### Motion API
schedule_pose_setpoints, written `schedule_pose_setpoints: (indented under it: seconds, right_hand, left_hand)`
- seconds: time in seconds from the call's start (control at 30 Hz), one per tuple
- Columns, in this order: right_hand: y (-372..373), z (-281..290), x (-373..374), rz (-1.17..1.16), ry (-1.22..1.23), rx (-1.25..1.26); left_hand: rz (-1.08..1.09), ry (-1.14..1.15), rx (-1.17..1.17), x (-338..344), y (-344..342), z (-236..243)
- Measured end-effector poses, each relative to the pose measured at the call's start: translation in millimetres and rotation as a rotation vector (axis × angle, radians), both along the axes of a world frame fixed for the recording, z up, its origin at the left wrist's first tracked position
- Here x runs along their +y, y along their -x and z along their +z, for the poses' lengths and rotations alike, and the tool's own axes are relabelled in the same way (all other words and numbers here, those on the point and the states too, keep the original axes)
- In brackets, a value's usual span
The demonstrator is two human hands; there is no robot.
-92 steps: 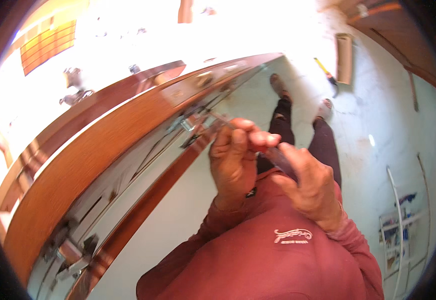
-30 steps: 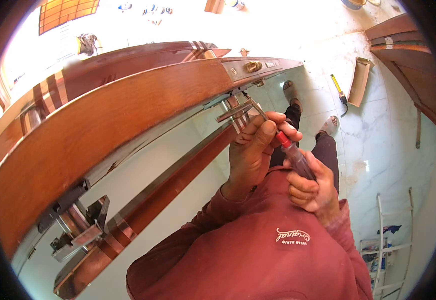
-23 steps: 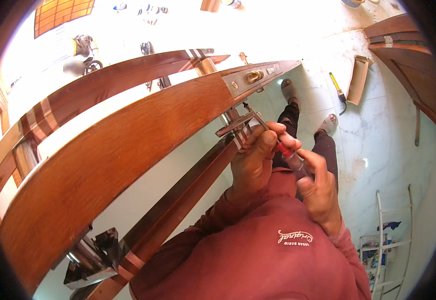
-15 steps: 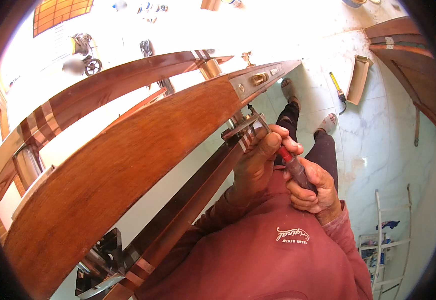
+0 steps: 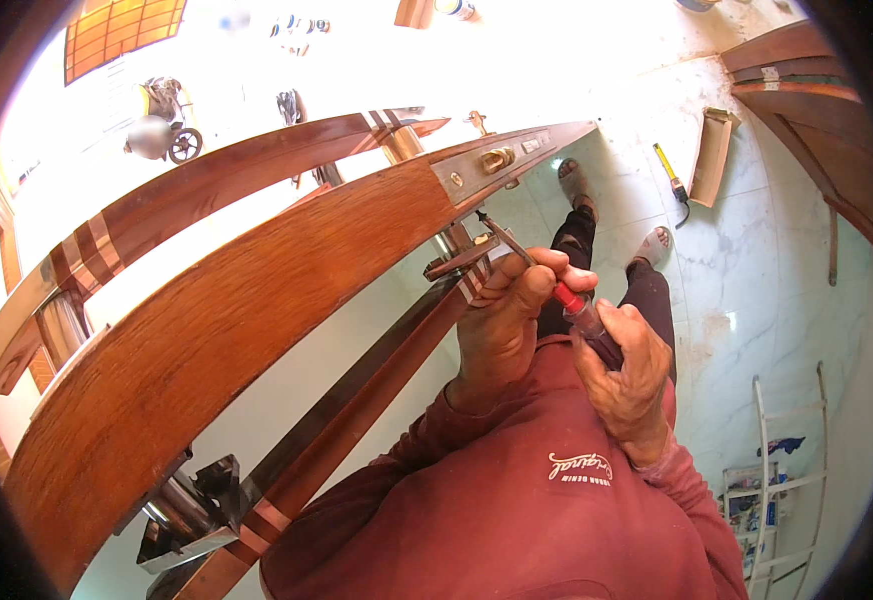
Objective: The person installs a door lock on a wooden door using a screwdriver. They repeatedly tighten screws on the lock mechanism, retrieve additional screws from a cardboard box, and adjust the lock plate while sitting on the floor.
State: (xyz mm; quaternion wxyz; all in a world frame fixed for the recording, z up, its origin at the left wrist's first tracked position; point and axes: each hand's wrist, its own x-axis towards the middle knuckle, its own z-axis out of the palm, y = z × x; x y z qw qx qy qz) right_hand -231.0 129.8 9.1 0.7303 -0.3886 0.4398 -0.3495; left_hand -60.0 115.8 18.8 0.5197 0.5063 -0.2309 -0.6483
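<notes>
A screwdriver [image 5: 582, 313] with a red and dark handle is in my right hand [image 5: 632, 372], whose fingers are wrapped round the grip. My left hand [image 5: 507, 325] pinches its shaft just ahead of the handle. The tip points up and left, toward a metal mounting piece [image 5: 460, 260] between the door and the near wooden pull handle [image 5: 357, 405]. My left fingers lie against that pull handle's striped end. Whether the tip sits in a screw is too small to tell. The wooden door [image 5: 237, 285] stands edge-up, with a metal lock plate [image 5: 507, 160] set in its edge.
A second pull handle [image 5: 227, 165] runs along the door's far side. On the marble floor lie a tape measure [image 5: 671, 172] and an open cardboard box [image 5: 712, 160]. A white ladder [image 5: 787, 488] stands at lower right, and dark wooden panels [image 5: 807, 125] at upper right.
My right hand has turned on the screwdriver's handle, its thumb and fingers now straighter. My left hand keeps its pinch. The whole view has shifted slightly.
</notes>
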Motion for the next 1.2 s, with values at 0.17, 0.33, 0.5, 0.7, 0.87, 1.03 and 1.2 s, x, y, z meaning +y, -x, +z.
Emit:
schedule_pose_setpoints:
  seconds: [0.17, 0.33, 0.5, 0.7, 0.87, 1.03, 1.2]
  right_hand:
    - [11.0, 7.4, 4.4, -0.044, -0.335, -0.171]
    - [13.4, 2.3, 10.1, 0.034, -0.104, 0.032]
    - [-3.1, -9.3, 15.6, -0.121, 0.417, 0.325]
    - [18.2, -6.7, 11.2, 0.082, -0.727, -0.555]
    - [-9.8, -13.9, 25.2, -0.181, 0.422, 0.389]
    - [5.3, 1.4, 7.6, -0.084, -0.556, -0.535]
    - [-2.9, -1.5, 24.4, -0.029, -0.088, 0.001]
  left_hand:
    - [0.007, 0.043, 0.201, -0.4, -0.2, 0.6]
    - [0.006, -0.06, 0.185, -4.5, 1.2, 12.5]
    - [-0.012, -0.012, 0.172, 0.0, -2.3, 0.4]
    - [-0.045, -0.03, 0.184, -5.5, -8.0, 7.8]
    - [0.011, -0.123, 0.123, 1.6, -5.8, 4.3]
    - [-0.019, -0.039, 0.126, 0.6, -9.4, -2.4]
    - [0.057, -0.138, 0.29, 1.4, -0.2, 13.3]
